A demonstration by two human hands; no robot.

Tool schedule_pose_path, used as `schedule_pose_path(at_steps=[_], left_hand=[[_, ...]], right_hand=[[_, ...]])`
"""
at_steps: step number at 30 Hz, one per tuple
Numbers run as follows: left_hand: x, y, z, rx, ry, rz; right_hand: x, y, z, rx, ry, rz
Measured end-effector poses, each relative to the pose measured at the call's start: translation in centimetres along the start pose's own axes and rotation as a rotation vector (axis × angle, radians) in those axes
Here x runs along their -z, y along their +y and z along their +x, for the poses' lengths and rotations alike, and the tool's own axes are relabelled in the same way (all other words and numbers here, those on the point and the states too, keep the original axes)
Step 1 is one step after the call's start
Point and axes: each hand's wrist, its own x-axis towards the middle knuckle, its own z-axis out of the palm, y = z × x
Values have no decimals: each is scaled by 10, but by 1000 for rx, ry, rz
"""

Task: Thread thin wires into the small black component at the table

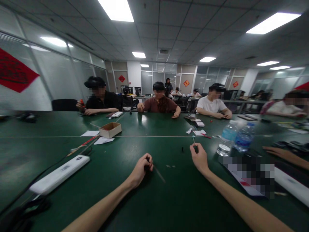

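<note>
Left hand (141, 169): curled shut, fingertips pressed together on a small dark item (147, 168), too small to identify. Right hand (199, 158): thumb and forefinger pinching a dark piece (195, 148). A thin blue-tipped stick (193, 139) stands just beyond that pinch; cannot tell whether it is held.

Hands well apart over a green tabletop (149, 206). Between them: a thin grey rod (159, 174) just beside the left hand, a small black upright piece (182, 149) near the right hand, and pale specks (170, 166).

Right side: two plastic water bottles (228, 138) stand near the right hand, and a pixelated flat object (248, 175) lies below it. A co-worker's forearm (285, 157) enters from the right edge, apart from both hands.

Left side: a white power bank (59, 174) lies well left of the left hand, with a cardboard box (110, 130) and paper sheets (103, 140) farther off. Co-workers sit along the far table edge.
</note>
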Motion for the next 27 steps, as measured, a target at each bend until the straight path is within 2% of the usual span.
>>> schedule_pose_path(at_steps=[3,8,12,14,17,19,24,27], left_hand=[[0,1,-2,46,-36,75],[-2,5,-9,172,-92,262],[-6,9,-12,126,-85,419],[-9,12,-14,58,-80,517],[-16,16,-19,-95,-72,699],[-22,18,-22,-149,-66,816],[-32,33,-37,-133,-119,1026],[-28,49,-58,-120,-184,1128]], right_hand=[[5,8,9,8,-38,-115],[-8,10,21,10,-178,-271],[-10,3,33,-25,-260,-370],[-6,-4,33,-23,-322,-403],[-1,-19,20,27,-399,-423],[2,-31,3,91,-448,-417],[9,-57,-43,252,-576,-367],[12,-69,-61,304,-627,-323]])
